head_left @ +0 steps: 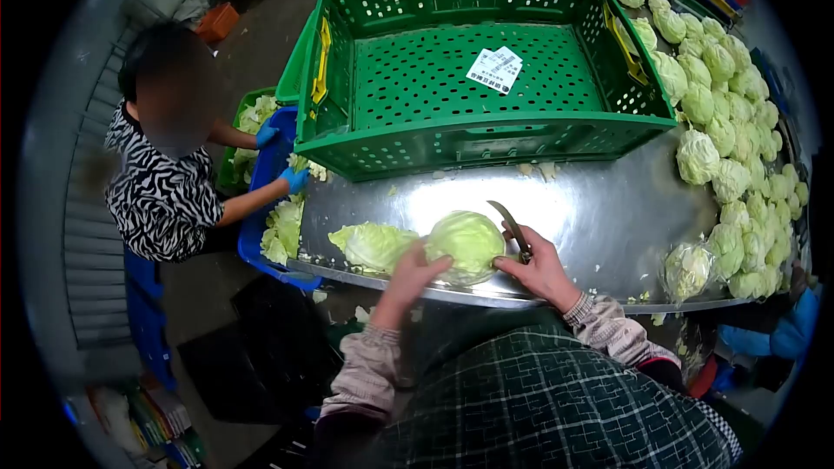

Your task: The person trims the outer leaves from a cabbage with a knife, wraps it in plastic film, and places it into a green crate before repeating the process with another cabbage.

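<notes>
A pale green cabbage head (469,241) rests on the metal table close to its front edge. My left hand (417,274) is at its left side, thumb pressed on the cabbage and the other fingers partly hidden. In my right hand (543,269) is a knife (511,222) with a dark curved blade pointing up and away from me. The right thumb touches the cabbage's right side while the fingers wrap round the handle. Just left of the cabbage lies a loose cabbage leaf (369,246), close to my left fingers.
A large green crate (486,143) with paper labels inside stands behind the cabbage. Many cabbages (730,152) are heaped at right, with a plastic-wrapped cabbage (688,271) in front. At left, a person (165,182) in blue gloves reaches over a blue bin (250,239) of leaves.
</notes>
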The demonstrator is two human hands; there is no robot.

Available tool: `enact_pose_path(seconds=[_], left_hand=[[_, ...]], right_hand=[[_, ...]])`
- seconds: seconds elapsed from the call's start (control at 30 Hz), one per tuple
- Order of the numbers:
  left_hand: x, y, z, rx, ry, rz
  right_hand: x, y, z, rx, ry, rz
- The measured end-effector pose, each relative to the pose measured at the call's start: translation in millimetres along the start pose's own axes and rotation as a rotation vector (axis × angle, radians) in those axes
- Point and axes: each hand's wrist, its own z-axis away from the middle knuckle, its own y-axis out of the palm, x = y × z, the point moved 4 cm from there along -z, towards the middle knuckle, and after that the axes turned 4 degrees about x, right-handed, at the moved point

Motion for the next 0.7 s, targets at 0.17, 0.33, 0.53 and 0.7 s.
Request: enact_pose_path(seconds=[0.17,0.33,0.53,0.7], left_hand=[[20,52,-1,-0.014,0.273,0.128],[-4,71,13,-0.146,0.424,-0.277],[-25,58,19,-0.311,0.567,-0.765],[-30,62,20,-0.285,0.503,-0.766]], right_hand=[[-23,-19,12,-0.003,0.138,-0.139],[-31,-14,19,0.046,0.182,-0.399],[-3,-13,0,0.015,-0.079,-0.128],[1,-19,-12,-0.008,-0.065,0.021]])
